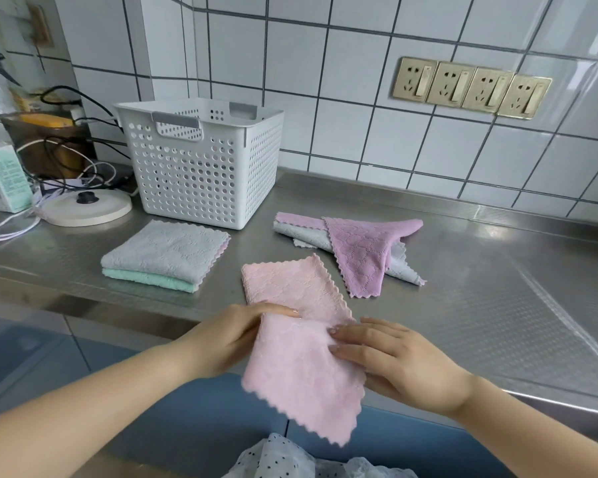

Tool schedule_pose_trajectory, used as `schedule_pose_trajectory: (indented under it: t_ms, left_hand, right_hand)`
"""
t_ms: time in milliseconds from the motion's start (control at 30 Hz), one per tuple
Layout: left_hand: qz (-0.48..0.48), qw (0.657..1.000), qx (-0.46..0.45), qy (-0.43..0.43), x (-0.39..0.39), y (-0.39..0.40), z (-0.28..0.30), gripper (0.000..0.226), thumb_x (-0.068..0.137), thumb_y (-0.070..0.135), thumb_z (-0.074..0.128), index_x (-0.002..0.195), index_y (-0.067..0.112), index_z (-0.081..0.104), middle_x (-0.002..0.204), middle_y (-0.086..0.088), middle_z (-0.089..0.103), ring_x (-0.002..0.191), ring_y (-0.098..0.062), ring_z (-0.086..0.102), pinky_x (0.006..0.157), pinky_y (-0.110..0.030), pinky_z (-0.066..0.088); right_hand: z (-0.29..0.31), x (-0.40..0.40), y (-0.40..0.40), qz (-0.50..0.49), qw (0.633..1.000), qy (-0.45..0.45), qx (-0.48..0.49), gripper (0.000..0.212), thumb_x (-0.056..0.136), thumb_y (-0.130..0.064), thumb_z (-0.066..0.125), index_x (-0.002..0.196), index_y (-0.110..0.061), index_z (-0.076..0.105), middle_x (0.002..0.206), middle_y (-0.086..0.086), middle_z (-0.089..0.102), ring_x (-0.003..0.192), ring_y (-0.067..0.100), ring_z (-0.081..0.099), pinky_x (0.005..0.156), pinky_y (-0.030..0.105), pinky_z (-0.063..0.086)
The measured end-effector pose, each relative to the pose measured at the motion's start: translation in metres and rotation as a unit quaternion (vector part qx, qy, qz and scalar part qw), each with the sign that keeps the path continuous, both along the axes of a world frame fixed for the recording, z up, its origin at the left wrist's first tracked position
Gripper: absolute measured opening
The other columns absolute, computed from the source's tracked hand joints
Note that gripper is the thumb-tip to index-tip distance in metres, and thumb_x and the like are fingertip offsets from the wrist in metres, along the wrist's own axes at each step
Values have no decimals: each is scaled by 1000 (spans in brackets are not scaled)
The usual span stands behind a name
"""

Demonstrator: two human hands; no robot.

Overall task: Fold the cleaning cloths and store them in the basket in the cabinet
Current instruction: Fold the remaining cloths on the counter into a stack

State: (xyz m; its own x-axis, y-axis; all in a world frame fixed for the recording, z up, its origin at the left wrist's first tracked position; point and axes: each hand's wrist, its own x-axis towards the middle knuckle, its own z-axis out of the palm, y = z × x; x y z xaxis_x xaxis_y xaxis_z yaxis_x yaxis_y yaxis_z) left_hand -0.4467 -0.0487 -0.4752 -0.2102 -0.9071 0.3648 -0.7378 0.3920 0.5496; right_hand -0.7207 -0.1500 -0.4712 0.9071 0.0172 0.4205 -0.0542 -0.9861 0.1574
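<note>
A soft pink cleaning cloth with zigzag edges (pixel 301 343) lies half on the shiny steel counter (pixel 463 305) and half hanging over its front edge. The left hand (pixel 235 336) holds the cloth's left edge, fingers curled round it. The right hand (pixel 390 360) holds the right side, with fingers flat on top and the thumb hidden under the cloth (so it seems to pinch it). Just behind lie a loose purple cloth (pixel 363 257) on a loose grey cloth (pixel 308 234). To the left sits a folded grey cloth (pixel 166 250) on a folded green cloth (pixel 145 277). Behind them stands a white plastic basket with holes (pixel 201 167).
</note>
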Motion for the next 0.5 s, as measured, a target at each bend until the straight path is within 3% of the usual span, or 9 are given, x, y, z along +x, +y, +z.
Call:
schedule_pose_trajectory:
  t_ms: [67, 100, 167, 200, 267, 300, 367, 433, 500]
  left_hand:
    - [107, 994, 19, 5, 6, -9, -10, 28, 100, 21, 40, 122, 13, 55, 116, -6, 61, 115, -17, 54, 75, -20, 50]
    - [161, 984, 63, 49, 5, -9, -9, 28, 99, 15, 43, 126, 13, 53, 121, -3, 57, 117, -19, 52, 72, -14, 49]
    - [135, 976, 103, 139, 9, -10, -10, 44, 93, 8, 53, 133, 26, 48, 133, 6, 51, 126, -14, 48, 88, -9, 43]
    - [144, 975, 87, 148, 11, -9, -11, 48, 92, 5, 54, 133, 30, 48, 134, 12, 51, 125, -4, 48, 93, -7, 38]
    - [130, 964, 69, 222, 6, -2, 3, 38, 95, 6, 51, 123, 32, 53, 121, 28, 55, 110, 20, 46, 88, 1, 32]
    - [136, 961, 42, 236, 4, -3, 8, 34, 96, 8, 49, 117, 34, 53, 109, 36, 57, 101, 22, 49, 84, 1, 32]
    - [138, 956, 5, 260, -5, -3, 17, 35, 96, 8, 48, 121, 32, 48, 84, 26, 65, 80, 14, 56, 72, -3, 38]
    - [160, 953, 24, 256, -7, 0, 20, 64, 95, 13, 51, 146, 33, 18, 67, 14, 64, 60, 6, 53, 60, -7, 39]
    - [199, 959, 32, 198, -6, 3, 17, 84, 94, 23, 53, 141, 45, -13, 59, 13, 58, 52, 2, 49, 56, -12, 38]
  right_hand:
    - [4, 11, 4, 0, 997, -31, 72, 34, 99, -33, 36, 124, -17, 55, 128, 2, 59, 118, 16, 56, 99, 29, 45]
    - [7, 17, 7, -9, 991, -53, 125, 32, 99, -31, 37, 120, -18, 57, 124, -2, 61, 115, 13, 58, 95, 26, 47]
    - [12, 26, 12, -56, 956, -108, 267, 22, 95, -28, 45, 110, -26, 61, 111, -12, 66, 104, 4, 62, 88, 21, 48]
    - [15, 33, 13, -91, 925, -145, 340, 19, 91, -29, 47, 102, -27, 63, 102, -12, 68, 95, 2, 63, 84, 21, 49]
    - [21, 48, 10, -173, 851, -222, 443, 18, 89, -27, 48, 79, -22, 62, 74, -6, 63, 73, 4, 54, 71, 27, 46]
    - [24, 56, 6, -206, 822, -251, 468, 24, 92, -24, 49, 70, -18, 56, 62, -7, 52, 65, 6, 44, 63, 29, 40]
    - [31, 71, -3, -246, 787, -269, 497, 32, 96, -22, 49, 65, -14, 45, 58, -11, 36, 58, 5, 31, 57, 29, 27]
    - [35, 84, -14, -279, 773, -253, 510, 32, 95, -24, 50, 65, -16, 45, 55, -14, 36, 53, 5, 30, 54, 27, 25]
    - [34, 92, -25, -311, 762, -228, 521, 18, 94, -27, 52, 82, -17, 61, 67, -12, 58, 64, 7, 51, 64, 28, 41]
